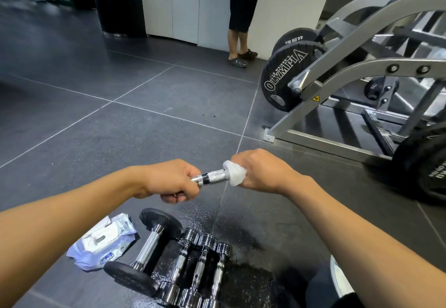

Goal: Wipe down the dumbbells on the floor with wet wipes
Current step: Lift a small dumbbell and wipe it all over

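Near, low centre: three small chrome dumbbells lying side by side on the dark grey tiled floor, on a wet-looking patch. Just left of them: a longer chrome-handled dumbbell with black round plates. Further left: a pale blue-and-white soft pack of wet wipes, flat on the floor. Beyond those, held off the floor: a small chrome dumbbell with knurled handle, roughly level. Left hand curled tight round its left end. Right hand curled round a crumpled white wet wipe wrapped on its right end. Far right: black "OLYMPIA" weight plates on a grey steel machine frame. Far centre: a person's legs in dark shorts and clogs, by a white wall.
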